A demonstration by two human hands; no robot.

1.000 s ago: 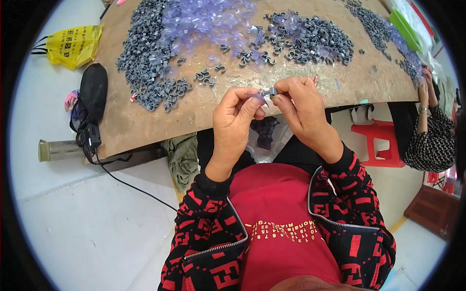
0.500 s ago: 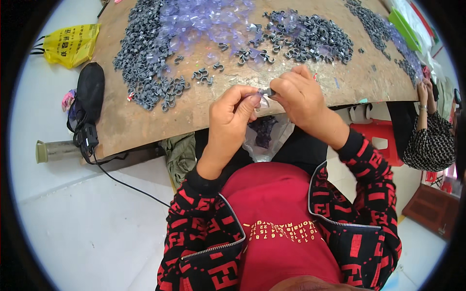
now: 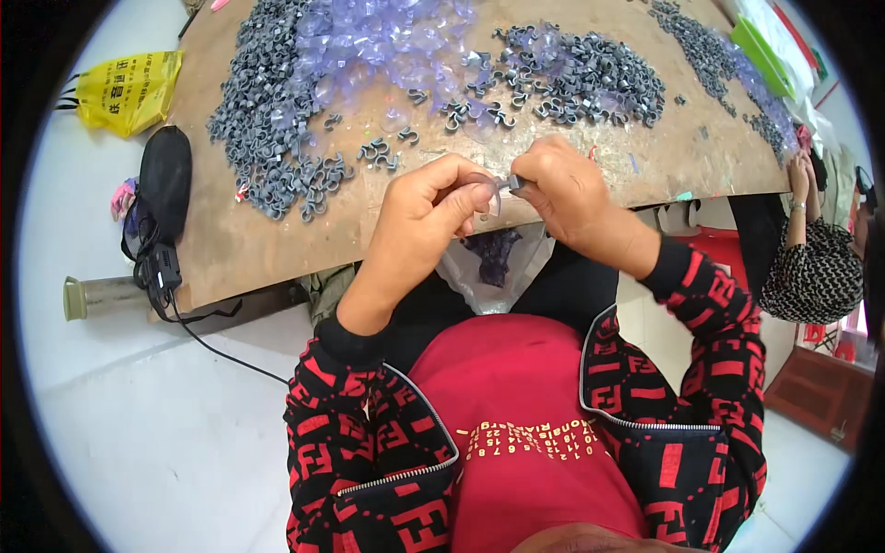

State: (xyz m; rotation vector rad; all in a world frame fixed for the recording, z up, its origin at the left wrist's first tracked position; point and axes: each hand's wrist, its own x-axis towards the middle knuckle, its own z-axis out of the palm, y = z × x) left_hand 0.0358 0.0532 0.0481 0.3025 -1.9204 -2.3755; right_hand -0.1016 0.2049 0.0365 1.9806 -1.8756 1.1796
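My left hand (image 3: 438, 205) pinches a clear suction cup (image 3: 496, 195) by its rim, just over the table's near edge. My right hand (image 3: 570, 192) is closed on a small grey plastic clip (image 3: 516, 182), mostly hidden by the fingers. The cup's narrow end meets the clip between my hands; whether they are locked together I cannot tell. Beyond my hands lie a heap of purple-tinted clear suction cups (image 3: 387, 41), a heap of loose grey clips (image 3: 253, 120) at the left and another grey clip pile (image 3: 595, 78) at the right.
The brown wooden table (image 3: 221, 244) holds a black case (image 3: 166, 170) with a cable at its left edge, near a yellow plastic bag (image 3: 134, 92). A translucent bag (image 3: 470, 281) hangs below my hands. At the far right another person (image 3: 811, 267) works beside a green tray (image 3: 763, 57).
My left hand has shifted slightly left and down, with the suction cup now turned more edge-on. My right hand keeps its grip on the clip, a little lower.
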